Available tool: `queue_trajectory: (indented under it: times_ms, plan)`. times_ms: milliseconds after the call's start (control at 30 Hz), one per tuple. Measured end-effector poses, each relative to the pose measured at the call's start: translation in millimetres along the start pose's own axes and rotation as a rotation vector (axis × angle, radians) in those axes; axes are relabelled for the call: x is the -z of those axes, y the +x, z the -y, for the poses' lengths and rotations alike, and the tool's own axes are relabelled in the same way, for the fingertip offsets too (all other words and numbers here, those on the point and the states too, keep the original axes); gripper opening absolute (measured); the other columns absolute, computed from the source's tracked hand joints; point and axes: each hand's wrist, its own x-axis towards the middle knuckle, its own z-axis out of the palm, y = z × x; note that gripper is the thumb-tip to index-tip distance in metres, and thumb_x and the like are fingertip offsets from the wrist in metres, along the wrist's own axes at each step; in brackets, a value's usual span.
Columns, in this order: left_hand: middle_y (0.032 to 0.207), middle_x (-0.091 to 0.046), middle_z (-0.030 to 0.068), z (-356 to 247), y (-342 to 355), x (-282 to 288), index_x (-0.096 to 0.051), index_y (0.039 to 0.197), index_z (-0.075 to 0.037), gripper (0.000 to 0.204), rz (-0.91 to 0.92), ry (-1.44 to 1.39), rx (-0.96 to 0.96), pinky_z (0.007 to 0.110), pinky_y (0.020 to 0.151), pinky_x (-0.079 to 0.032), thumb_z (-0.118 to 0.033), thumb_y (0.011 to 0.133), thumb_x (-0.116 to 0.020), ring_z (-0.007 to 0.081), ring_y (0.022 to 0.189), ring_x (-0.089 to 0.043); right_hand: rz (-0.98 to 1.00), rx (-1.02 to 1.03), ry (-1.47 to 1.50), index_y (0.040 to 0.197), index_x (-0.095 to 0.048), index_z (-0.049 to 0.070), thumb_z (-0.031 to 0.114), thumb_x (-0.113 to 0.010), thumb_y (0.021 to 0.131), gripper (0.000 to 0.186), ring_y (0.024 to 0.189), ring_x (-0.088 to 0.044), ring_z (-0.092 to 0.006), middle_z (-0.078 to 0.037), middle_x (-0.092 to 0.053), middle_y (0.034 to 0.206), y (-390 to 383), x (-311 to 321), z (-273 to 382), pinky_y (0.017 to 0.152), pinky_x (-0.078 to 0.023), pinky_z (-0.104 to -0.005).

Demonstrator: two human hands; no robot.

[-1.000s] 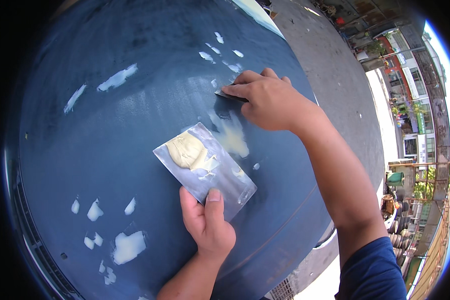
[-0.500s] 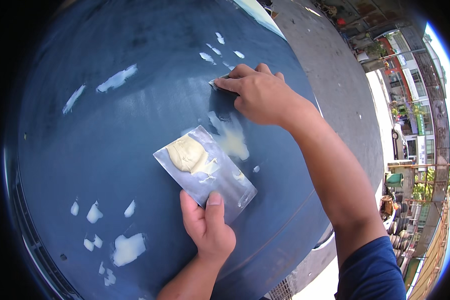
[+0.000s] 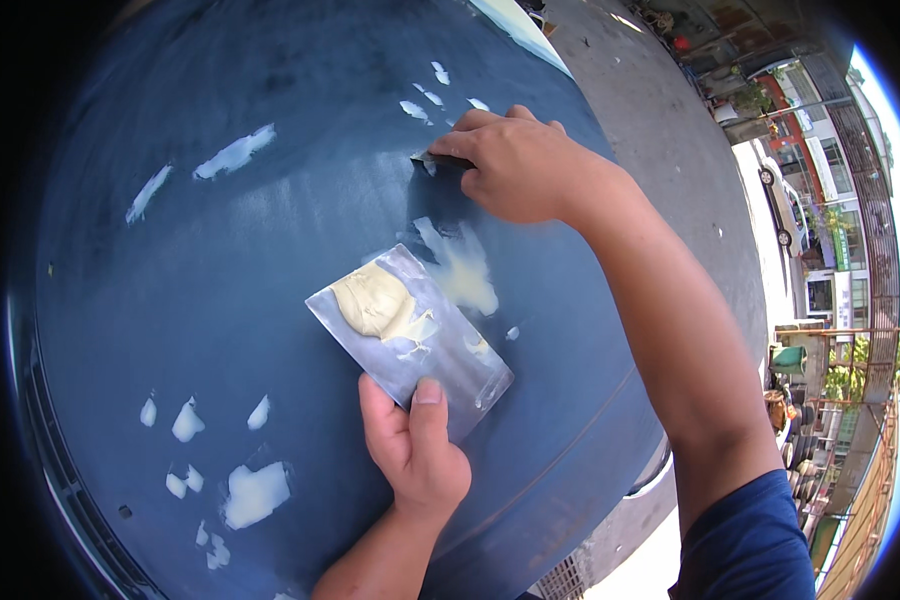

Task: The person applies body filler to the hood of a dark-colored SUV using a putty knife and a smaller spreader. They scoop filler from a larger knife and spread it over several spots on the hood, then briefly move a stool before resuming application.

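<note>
A dark blue car hood spreads out below me, dotted with pale patches of body filler. My left hand grips a flat grey metal plate by its near edge, thumb on top. On that plate lies a cream mound of filler with smears beside it. Farther off, my right hand pinches a small putty spreader, mostly covered by the fingers, at the hood's surface. Between the two hands a larger smear of filler stretches over the paint, partly behind the plate.
More filler patches lie at the near left and far left of the hood. A grey paved floor runs along the right. Beyond it stand a parked car, a green bucket and stacked tires.
My right hand has shifted slightly away from me and left with the spreader. The plate in my left hand has barely moved. More of the parked car shows at the right.
</note>
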Motion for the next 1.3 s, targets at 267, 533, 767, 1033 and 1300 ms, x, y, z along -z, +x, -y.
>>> queue_trajectory:
  times_ms: [267,533,767,1033,1300]
  plan:
    - [0.116,-0.055,0.0107,2,-2,6,-0.044,0.122,0.005,0.035,0.005,0.021,0.031,0.028,0.091,-0.04,-0.006,0.089,-0.043,0.0145,0.104,-0.051,0.103,0.029,-0.098,0.128,-0.057,0.023,0.011,-0.051,0.082,0.049,0.106,-0.049,-0.0295,0.0,-0.053,0.124,-4,3,6,0.086,-0.044,-0.0442]
    - [0.105,-0.054,0.0098,-1,0,0,-0.045,0.111,0.007,0.023,-0.002,-0.014,0.004,0.021,0.078,-0.041,-0.002,0.09,-0.042,0.0089,0.09,-0.047,0.019,0.059,-0.011,0.128,-0.059,0.024,0.012,-0.053,0.081,0.049,0.105,-0.048,-0.0307,0.0,-0.052,0.124,-20,-13,-4,0.086,-0.043,-0.0456]
    - [0.106,-0.054,0.0102,3,0,3,-0.045,0.112,0.007,0.023,0.007,-0.013,0.002,0.022,0.08,-0.041,-0.002,0.09,-0.042,0.0095,0.091,-0.047,0.067,0.054,-0.062,0.13,-0.056,0.021,0.009,-0.054,0.081,0.051,0.105,-0.049,-0.0278,-0.001,-0.052,0.127,-29,-9,-1,0.084,-0.044,-0.0415]
    - [0.112,-0.055,0.0092,5,-2,5,-0.046,0.118,0.004,0.031,0.039,0.011,0.006,0.027,0.088,-0.04,-0.006,0.089,-0.042,0.0124,0.1,-0.05,-0.056,0.009,0.008,0.132,-0.055,0.024,0.013,-0.048,0.084,0.049,0.108,-0.047,-0.0297,0.0,-0.051,0.129,-17,-3,-12,0.087,-0.043,-0.0436]
    - [0.107,-0.054,0.0103,0,-1,1,-0.045,0.112,0.006,0.023,-0.006,-0.005,0.014,0.024,0.083,-0.041,-0.001,0.09,-0.042,0.0104,0.094,-0.048,0.033,-0.033,0.002,0.133,-0.053,0.024,0.01,-0.047,0.083,0.053,0.108,-0.048,-0.0301,-0.001,-0.05,0.129,-13,-15,6,0.089,-0.042,-0.0447]
